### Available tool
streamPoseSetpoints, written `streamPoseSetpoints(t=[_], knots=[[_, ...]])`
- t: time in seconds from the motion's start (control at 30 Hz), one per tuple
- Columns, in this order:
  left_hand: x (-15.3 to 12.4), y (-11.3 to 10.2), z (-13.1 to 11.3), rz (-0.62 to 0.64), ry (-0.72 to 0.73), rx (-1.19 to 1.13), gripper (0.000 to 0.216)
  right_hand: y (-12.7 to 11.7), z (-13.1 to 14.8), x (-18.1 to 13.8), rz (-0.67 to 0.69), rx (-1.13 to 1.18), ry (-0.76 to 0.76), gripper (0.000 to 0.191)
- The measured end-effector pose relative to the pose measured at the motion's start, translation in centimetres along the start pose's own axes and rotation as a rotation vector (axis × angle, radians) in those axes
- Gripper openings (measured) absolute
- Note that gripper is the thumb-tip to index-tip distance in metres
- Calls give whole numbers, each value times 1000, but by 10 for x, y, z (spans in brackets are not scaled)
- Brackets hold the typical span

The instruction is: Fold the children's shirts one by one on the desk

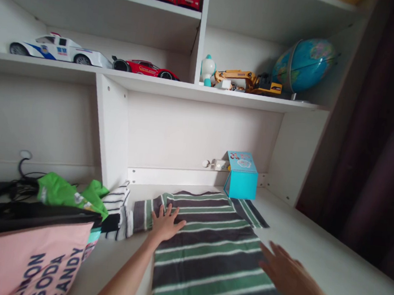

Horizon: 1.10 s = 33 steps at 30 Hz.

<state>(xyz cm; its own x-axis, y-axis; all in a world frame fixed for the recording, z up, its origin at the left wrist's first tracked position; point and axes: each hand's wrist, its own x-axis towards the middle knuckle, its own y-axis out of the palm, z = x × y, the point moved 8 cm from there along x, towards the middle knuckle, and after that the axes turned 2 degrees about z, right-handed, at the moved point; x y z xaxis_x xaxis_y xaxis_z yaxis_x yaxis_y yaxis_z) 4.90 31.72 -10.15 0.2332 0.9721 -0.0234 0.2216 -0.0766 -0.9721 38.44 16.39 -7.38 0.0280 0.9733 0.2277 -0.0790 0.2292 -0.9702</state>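
A striped shirt point(206, 256), dark grey with green and white bands, lies spread flat on the white desk point(329, 264). My left hand point(166, 224) rests flat on its upper left part near the sleeve, fingers spread, holding nothing. My right hand point(285, 274) hovers at the shirt's right edge, fingers stretched out and slightly blurred. A black-and-white striped garment point(116, 212) lies bunched just left of the shirt.
A pink bag point(26, 261) with dark lettering stands at the front left, green cloth point(68, 195) and black cables behind it. A turquoise box point(241, 178) stands against the back panel. Shelves above hold toy cars point(59, 48), a yellow excavator point(248, 81) and a globe point(304, 65). A dark curtain hangs at right.
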Motion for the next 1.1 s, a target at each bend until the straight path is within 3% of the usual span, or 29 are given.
streamPoseSetpoints(t=[0.07, 0.13, 0.23, 0.37, 0.47, 0.6, 0.7, 0.8, 0.9, 0.97, 1.03, 1.1], knots=[[-2, -2, -1, -26, 2, -4, 82, 21, 59, 58, 280, 113, -217, 46], [-4, -3, -1, -51, 2, -7, 82, 27, 98, 114, 307, 124, -269, 43], [-8, -5, -2, -81, 3, -17, 80, 36, 128, 181, 226, 112, -207, 42], [-10, -9, -2, -120, 0, -30, 78, 65, 131, 224, 237, 134, -98, 45], [-8, -12, 4, -107, -65, -41, 81, 86, 114, 233, 285, 145, 49, 52], [-3, -15, 17, -121, -197, -26, 94, 89, 104, 235, 276, 137, 174, 58], [2, -9, 20, -136, -187, -17, 93, 77, 129, 224, 246, 130, 135, 60], [6, -2, 21, -141, -183, 6, 87, 64, 188, 189, 250, 143, -84, 59], [10, -1, 24, -82, -194, 20, 75, 55, 255, 122, 320, 232, -447, 62], [12, -2, 30, 21, -199, -26, 69, 45, 284, 68, 372, 382, -654, 72], [13, -9, 39, 105, -204, -104, 64, 33, 293, 18, 396, 520, -757, 68], [12, -21, 57, 93, -254, -134, 58, 19, 290, -28, 378, 597, -789, 48]])
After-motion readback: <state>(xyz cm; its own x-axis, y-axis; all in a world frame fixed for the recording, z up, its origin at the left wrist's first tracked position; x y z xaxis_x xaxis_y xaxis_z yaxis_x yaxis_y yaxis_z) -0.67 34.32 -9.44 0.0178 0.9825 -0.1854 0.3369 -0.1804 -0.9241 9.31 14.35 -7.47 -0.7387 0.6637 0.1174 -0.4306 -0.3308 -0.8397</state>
